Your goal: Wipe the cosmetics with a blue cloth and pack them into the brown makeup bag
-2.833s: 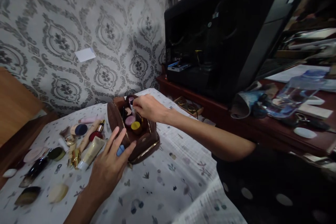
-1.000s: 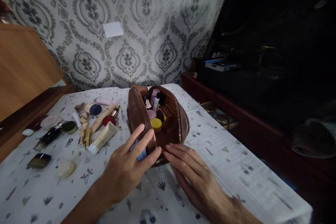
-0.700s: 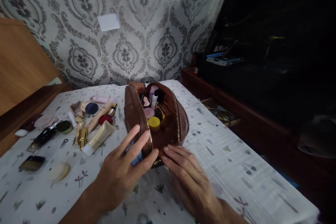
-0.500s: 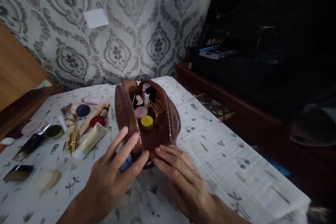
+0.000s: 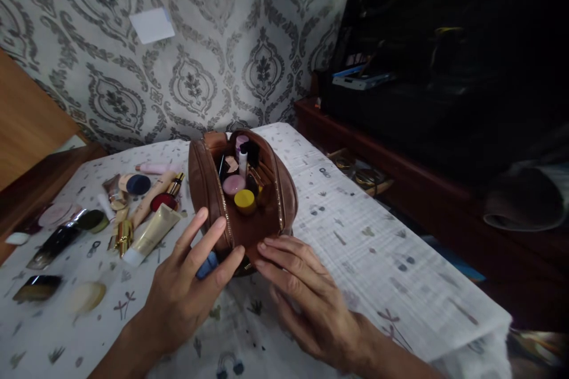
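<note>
My left hand (image 5: 184, 293) has its fingers fanned out flat on the near-left side of the brown pouch (image 5: 269, 189), with something blue (image 5: 207, 265) peeking out under them. I can't tell if it's held. My right hand (image 5: 304, 296) isn't gripping anything, fingertips just touching the pouch's near end. The pouch sits unzipped on the tablecloth (image 5: 377, 260) at my 12 o'clock, with a yellow-capped jar (image 5: 244, 199) inside. A cream tube (image 5: 151, 235) lies at the pouch's 9 o'clock.

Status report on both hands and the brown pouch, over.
Left hand open, fingers spread on brown pouch, small blue item beneath. Right hand open, fingertips at its near end. Pouch unzipped, cosmetics inside; more cosmetics loose to its left.
</note>
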`<state>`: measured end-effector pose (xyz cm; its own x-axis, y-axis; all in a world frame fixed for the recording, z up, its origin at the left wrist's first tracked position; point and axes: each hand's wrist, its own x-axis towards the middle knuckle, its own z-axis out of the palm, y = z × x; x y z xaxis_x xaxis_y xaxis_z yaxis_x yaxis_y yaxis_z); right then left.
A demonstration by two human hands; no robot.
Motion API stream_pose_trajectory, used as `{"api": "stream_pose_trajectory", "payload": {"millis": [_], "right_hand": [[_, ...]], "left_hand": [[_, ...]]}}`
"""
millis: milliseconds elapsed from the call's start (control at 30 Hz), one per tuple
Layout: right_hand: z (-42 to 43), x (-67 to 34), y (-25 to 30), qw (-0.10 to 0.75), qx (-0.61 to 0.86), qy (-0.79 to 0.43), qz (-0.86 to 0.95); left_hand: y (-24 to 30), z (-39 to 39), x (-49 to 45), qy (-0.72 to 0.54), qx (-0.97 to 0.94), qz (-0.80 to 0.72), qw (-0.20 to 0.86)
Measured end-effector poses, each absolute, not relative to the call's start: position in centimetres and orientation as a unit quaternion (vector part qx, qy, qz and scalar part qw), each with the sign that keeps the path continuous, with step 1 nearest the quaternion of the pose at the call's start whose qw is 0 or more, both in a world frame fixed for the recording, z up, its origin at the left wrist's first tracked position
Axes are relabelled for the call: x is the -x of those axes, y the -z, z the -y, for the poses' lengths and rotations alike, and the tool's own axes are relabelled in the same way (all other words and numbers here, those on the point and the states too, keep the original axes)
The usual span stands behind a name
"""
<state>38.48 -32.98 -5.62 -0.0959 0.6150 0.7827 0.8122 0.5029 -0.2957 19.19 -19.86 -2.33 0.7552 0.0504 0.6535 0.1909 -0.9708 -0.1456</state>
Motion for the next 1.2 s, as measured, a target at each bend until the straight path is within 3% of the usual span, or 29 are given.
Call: {"api": "stream_pose_trajectory", "payload": {"millis": [333,533,933,1200], "right_hand": [[31.8,-40.3,-1.1,0.465,0.477,0.151,0.73],[29.9,-40.3,-5.8,0.584,0.482,0.19,0.625],[30.0,-39.8,-2.7,0.578,0.52,0.139,0.613],[31.8,-38.9,1.1,0.474,0.539,0.09,0.69]], "left_hand": [[2.0,19.9,-19.2,0.344,0.93,0.062,0.117],[2.1,19.8,-19.1,0.343,0.93,0.069,0.11],[2.4,19.7,-19.3,0.357,0.926,0.073,0.098],[2.7,19.5,-18.9,0.346,0.932,0.068,0.085]]}}
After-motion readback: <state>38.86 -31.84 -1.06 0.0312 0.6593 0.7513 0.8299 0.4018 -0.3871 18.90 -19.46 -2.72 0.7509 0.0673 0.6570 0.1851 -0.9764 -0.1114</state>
